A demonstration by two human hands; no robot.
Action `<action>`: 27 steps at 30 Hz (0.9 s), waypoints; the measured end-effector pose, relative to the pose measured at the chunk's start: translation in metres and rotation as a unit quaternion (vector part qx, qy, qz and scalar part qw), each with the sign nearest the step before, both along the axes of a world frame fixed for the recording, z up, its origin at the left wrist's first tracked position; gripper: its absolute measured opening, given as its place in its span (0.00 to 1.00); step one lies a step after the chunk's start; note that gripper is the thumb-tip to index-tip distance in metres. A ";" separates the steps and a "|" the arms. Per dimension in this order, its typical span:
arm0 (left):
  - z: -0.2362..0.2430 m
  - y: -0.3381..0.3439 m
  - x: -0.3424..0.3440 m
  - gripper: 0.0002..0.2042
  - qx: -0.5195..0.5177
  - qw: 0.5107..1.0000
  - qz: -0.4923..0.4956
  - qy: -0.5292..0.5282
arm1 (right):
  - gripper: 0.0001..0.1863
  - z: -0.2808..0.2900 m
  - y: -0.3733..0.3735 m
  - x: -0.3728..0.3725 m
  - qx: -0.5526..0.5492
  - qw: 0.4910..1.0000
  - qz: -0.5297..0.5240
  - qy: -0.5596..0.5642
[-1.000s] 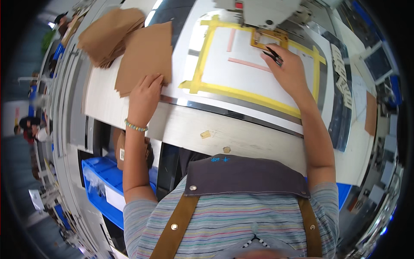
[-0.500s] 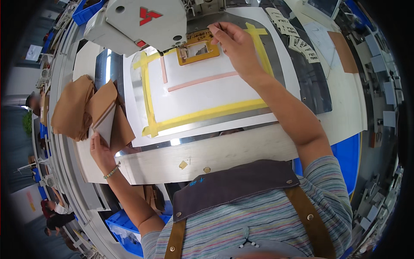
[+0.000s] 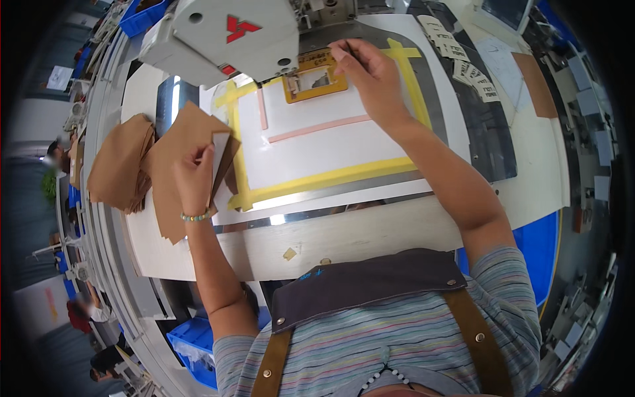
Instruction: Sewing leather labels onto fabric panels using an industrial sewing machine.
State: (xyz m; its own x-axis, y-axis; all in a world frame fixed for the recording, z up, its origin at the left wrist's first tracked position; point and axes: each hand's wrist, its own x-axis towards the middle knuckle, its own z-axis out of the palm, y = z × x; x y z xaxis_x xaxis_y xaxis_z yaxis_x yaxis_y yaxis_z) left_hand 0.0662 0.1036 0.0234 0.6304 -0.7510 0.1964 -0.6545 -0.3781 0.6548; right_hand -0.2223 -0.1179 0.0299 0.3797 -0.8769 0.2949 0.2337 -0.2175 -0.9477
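My left hand [image 3: 194,178] is closed on the edge of a brown sheet piece [image 3: 177,162] whose pale underside shows beside my thumb. More brown pieces seem to lie under it. A second stack of brown pieces [image 3: 119,162] sits to its left. My right hand [image 3: 374,79] has its fingers pinched together above the upper right corner of a yellow frame [image 3: 317,96]; a small dark tip shows at them, too small to name. The frame has a window and sits on a white sheet [image 3: 317,159] bordered with yellow tape, beside the white sewing machine head [image 3: 231,40].
Two pink strips, one upright [image 3: 262,109] and one slanting [image 3: 321,128], lie on the white sheet. Printed pale labels [image 3: 473,79] rest at the far right. Blue bins [image 3: 192,341] stand below the table [image 3: 264,248] on both sides. Other people are at the far left.
My left hand has moved up and to the right, drawing the brown piece toward the taped sheet and turning it brown side up. My right hand stays at the yellow frame. The view has shifted slightly.
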 end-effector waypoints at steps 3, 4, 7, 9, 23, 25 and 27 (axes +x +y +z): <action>0.000 0.006 0.040 0.07 -0.317 0.924 0.055 0.205 | 0.15 0.004 0.002 -0.003 0.002 1.000 0.001 0.009; 0.010 0.000 0.033 0.07 -0.315 0.926 0.057 0.203 | 0.15 0.000 0.001 -0.004 0.005 1.000 0.003 0.008; 0.027 -0.014 0.009 0.04 -0.418 0.900 0.063 0.106 | 0.15 -0.006 -0.002 -0.004 -0.035 0.999 -0.005 0.022; 0.004 -0.019 -0.007 0.03 -0.378 0.919 0.003 0.111 | 0.15 -0.002 0.006 -0.003 -0.124 0.984 0.007 0.125; -0.008 0.002 -0.089 0.08 -0.047 0.919 -0.257 -0.295 | 0.06 -0.033 0.048 0.014 -0.562 0.754 0.142 0.310; -0.013 0.026 -0.075 0.08 -0.040 0.912 -0.244 -0.327 | 0.05 -0.024 0.051 0.010 -0.635 0.687 0.148 0.320; -0.016 0.042 -0.063 0.09 -0.034 0.904 -0.232 -0.358 | 0.05 -0.022 0.049 0.011 -0.652 0.671 0.147 0.320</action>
